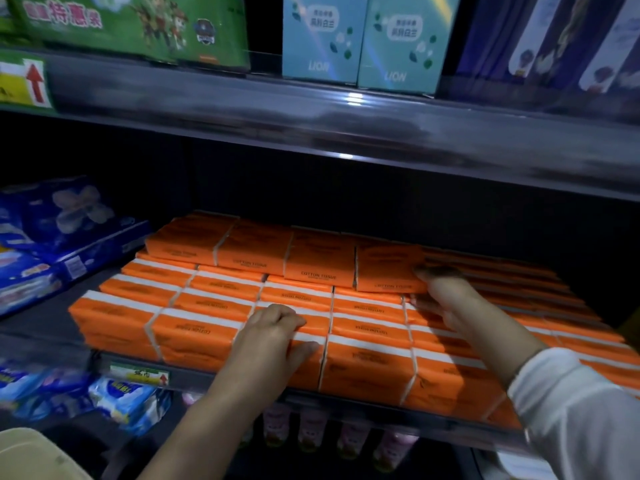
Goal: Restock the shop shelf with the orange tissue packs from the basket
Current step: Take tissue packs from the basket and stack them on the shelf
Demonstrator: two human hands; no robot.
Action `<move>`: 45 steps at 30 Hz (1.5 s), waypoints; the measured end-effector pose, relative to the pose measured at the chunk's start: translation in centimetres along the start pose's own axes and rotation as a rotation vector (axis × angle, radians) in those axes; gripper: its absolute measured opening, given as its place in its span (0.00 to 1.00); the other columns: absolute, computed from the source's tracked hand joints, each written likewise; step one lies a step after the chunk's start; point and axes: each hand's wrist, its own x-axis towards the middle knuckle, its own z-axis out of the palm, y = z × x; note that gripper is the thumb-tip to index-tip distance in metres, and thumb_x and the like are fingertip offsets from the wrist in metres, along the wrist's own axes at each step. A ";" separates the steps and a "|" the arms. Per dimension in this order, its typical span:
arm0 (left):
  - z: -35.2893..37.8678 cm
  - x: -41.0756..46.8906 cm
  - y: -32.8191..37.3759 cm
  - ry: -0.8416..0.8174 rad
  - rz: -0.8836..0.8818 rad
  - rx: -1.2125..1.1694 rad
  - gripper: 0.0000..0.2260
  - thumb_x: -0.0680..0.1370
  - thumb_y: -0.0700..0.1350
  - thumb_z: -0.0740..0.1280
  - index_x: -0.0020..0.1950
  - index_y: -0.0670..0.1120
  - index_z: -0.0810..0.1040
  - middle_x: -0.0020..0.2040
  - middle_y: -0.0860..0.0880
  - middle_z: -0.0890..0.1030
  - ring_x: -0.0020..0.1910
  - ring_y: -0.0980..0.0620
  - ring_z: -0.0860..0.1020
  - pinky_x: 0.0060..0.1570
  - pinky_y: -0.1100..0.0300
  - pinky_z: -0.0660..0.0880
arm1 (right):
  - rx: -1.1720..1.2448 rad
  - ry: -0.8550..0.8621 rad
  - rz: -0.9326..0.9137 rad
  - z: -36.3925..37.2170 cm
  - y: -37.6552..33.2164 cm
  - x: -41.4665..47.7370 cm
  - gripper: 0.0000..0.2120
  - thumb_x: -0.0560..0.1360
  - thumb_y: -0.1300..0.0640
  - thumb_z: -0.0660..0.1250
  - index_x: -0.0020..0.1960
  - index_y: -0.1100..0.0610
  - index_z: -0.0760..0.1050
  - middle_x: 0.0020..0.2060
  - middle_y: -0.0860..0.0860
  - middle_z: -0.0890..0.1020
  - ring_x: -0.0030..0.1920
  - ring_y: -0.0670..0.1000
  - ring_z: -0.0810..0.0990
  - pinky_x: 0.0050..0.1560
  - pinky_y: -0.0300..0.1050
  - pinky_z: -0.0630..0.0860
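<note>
Far left on the middle shelf point(45, 327): blue wrapped packs point(65, 220), stacked and tilted, well apart from the hands. Below the shelf edge, more blue-and-white packs point(121, 400), blurred. On the shelf's front lip, a small green and yellow price tag point(138, 375) with a red arrow.

Across the shelf, orange tissue packs point(194, 336) in tight rows, white stripes up, filling it from just right of the blue packs to the right edge of view. On top at the back, a second layer of four orange packs side by side.

Left hand point(273, 336) on the front row near the middle, fingers curled over the top edge of a front pack point(308, 327), thumb against its front face; grip clamped on that pack, which sits in line with its neighbours.

Right hand point(446, 299) further back and to the right, white sleeve point(571, 403) at the wrist. Fingertips against the lower right corner of the rightmost top-layer pack point(388, 268); thumb hidden, so whether closed on the pack or only pressing it cannot be told.

Above, on the upper shelf point(311, 109): a green cartoon-printed pack point(138, 26), two pale teal boxes point(360, 39), dark purple packs point(554, 39).

Beneath the middle shelf, pinkish bottles point(311, 431), dim, possibly capped.
</note>
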 end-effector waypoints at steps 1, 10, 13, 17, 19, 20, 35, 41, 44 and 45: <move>0.0 0.0 -0.1 0.006 0.008 0.000 0.21 0.76 0.54 0.66 0.67 0.48 0.74 0.62 0.52 0.73 0.63 0.52 0.69 0.63 0.59 0.67 | -0.055 0.007 -0.010 0.2 0.1 0.1 0.07 0.77 0.52 0.64 0.45 0.56 0.73 0.42 0.56 0.79 0.44 0.57 0.80 0.52 0.54 0.79; 0.1 0.0 -0.7 0.016 0.051 0.001 0.20 0.74 0.55 0.67 0.60 0.44 0.79 0.56 0.48 0.77 0.56 0.47 0.75 0.56 0.53 0.72 | -0.367 0.141 -0.130 0.0 0.4 -0.3 0.18 0.76 0.49 0.65 0.59 0.60 0.76 0.57 0.60 0.79 0.57 0.61 0.77 0.62 0.54 0.72; -1.3 0.0 -0.8 0.039 0.022 -0.011 0.21 0.72 0.56 0.66 0.57 0.42 0.81 0.55 0.44 0.78 0.57 0.43 0.75 0.59 0.54 0.71 | -0.493 0.233 -0.233 -0.4 -0.1 -2.3 0.19 0.76 0.51 0.66 0.56 0.66 0.77 0.55 0.64 0.79 0.57 0.64 0.77 0.56 0.53 0.73; -5.1 -1.4 -1.1 0.151 -0.041 0.023 0.21 0.72 0.55 0.66 0.58 0.43 0.80 0.56 0.41 0.78 0.59 0.40 0.73 0.61 0.53 0.67 | -0.729 0.226 -0.507 0.8 -0.2 -6.1 0.22 0.75 0.49 0.66 0.56 0.68 0.75 0.52 0.69 0.79 0.55 0.67 0.76 0.56 0.56 0.74; -7.5 -3.3 -1.5 0.225 -0.070 0.057 0.18 0.74 0.53 0.68 0.59 0.43 0.80 0.55 0.42 0.78 0.58 0.40 0.73 0.60 0.52 0.67 | -0.756 0.097 -0.636 2.3 1.4 -7.2 0.25 0.70 0.38 0.65 0.61 0.53 0.74 0.55 0.64 0.78 0.55 0.63 0.76 0.58 0.59 0.73; -8.6 -4.5 -1.7 0.255 -0.088 0.074 0.17 0.75 0.52 0.68 0.59 0.44 0.80 0.55 0.42 0.77 0.58 0.40 0.72 0.59 0.51 0.67 | -0.747 0.019 -0.684 2.9 2.8 -6.6 0.25 0.67 0.31 0.62 0.60 0.42 0.73 0.54 0.60 0.77 0.53 0.59 0.77 0.56 0.57 0.75; -10.8 -35.3 -17.0 -0.117 -0.813 0.405 0.17 0.78 0.55 0.60 0.64 0.51 0.74 0.59 0.49 0.74 0.60 0.46 0.71 0.55 0.53 0.71 | -0.712 -0.727 -0.745 28.0 11.6 -27.5 0.17 0.71 0.61 0.70 0.59 0.60 0.76 0.53 0.59 0.77 0.51 0.56 0.77 0.53 0.43 0.68; -9.6 -36.7 -24.3 -0.356 -0.962 0.405 0.20 0.78 0.54 0.62 0.69 0.50 0.69 0.64 0.48 0.71 0.63 0.46 0.69 0.57 0.53 0.71 | -0.968 -0.824 -0.735 32.3 15.2 -25.1 0.21 0.72 0.54 0.68 0.63 0.59 0.73 0.57 0.57 0.76 0.59 0.56 0.74 0.54 0.42 0.67; -8.1 -36.3 -27.8 -0.484 -1.000 0.392 0.21 0.78 0.52 0.62 0.70 0.48 0.66 0.65 0.46 0.70 0.64 0.45 0.68 0.57 0.52 0.70 | -1.117 -0.813 -0.818 34.0 16.1 -23.5 0.22 0.74 0.54 0.66 0.67 0.57 0.69 0.64 0.56 0.71 0.64 0.56 0.69 0.61 0.46 0.66; -7.4 -36.2 -29.0 -0.526 -1.017 0.383 0.22 0.79 0.52 0.62 0.71 0.48 0.65 0.66 0.45 0.69 0.64 0.45 0.67 0.57 0.52 0.70 | -1.174 -0.837 -0.851 34.5 16.6 -23.1 0.22 0.76 0.53 0.64 0.68 0.55 0.67 0.65 0.55 0.69 0.66 0.55 0.67 0.62 0.46 0.66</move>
